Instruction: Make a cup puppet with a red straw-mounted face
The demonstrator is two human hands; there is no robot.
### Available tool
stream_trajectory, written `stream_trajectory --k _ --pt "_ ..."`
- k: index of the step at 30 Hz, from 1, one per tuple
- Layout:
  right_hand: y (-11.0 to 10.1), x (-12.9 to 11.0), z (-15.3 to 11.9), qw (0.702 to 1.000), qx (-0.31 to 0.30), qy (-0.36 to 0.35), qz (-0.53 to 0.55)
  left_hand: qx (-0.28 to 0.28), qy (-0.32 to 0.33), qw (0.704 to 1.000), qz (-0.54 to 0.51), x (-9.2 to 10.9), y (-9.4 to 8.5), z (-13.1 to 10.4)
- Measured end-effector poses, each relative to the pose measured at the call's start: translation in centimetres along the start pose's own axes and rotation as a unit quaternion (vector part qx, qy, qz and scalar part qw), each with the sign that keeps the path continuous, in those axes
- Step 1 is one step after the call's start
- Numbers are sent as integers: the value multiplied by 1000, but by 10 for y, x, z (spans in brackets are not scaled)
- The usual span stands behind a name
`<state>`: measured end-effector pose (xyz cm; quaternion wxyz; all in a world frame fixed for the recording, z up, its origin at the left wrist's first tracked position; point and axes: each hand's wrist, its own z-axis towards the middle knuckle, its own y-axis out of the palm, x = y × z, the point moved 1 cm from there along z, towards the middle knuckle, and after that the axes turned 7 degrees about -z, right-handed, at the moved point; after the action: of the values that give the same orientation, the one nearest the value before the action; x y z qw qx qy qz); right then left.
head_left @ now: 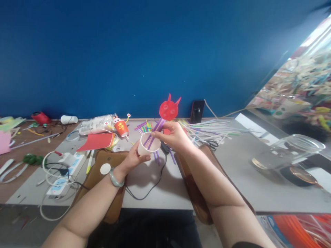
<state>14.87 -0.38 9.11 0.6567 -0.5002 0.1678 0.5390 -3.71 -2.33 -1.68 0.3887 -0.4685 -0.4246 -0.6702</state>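
My left hand (pixel 134 159) is wrapped round a white paper cup (pixel 141 149), its mouth tilted up toward me. My right hand (pixel 173 136) pinches a bunch of purple straws (pixel 158 125) just above the cup's rim. The straws' lower part slants into the cup. At their top stands a flat red paper head (pixel 168 109) with two pointed ears. Purple lengths also show below the cup; I cannot tell whether they pass through it. Behind my hands lie many loose pastel straws (pixel 207 129). Black-handled scissors (pixel 212 144) are right of my right wrist.
Left are a finished red cup figure (pixel 121 127), red paper (pixel 95 142), wrapped cups (pixel 97 124) and a power strip (pixel 66 175) with cords. A phone (pixel 197 111) leans against the blue wall. A clear jar (pixel 287 151) lies right. Brown pads (pixel 110 193) lie under my forearms.
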Motion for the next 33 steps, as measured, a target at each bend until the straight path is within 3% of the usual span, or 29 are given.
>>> stream_trajectory --k 14,23,29,33 --pt "-9 5 4 996 -83 -17 20 -88 -41 995 -19 -8 -5 -2" --pt "-13 9 7 986 -166 -13 13 -137 -67 988 -2 7 1 -4" --pt "-12 10 8 986 -166 -21 16 -117 -51 992 -20 10 3 -7" --pt "-12 11 8 986 -167 -16 9 -149 -55 987 -13 9 4 -8"
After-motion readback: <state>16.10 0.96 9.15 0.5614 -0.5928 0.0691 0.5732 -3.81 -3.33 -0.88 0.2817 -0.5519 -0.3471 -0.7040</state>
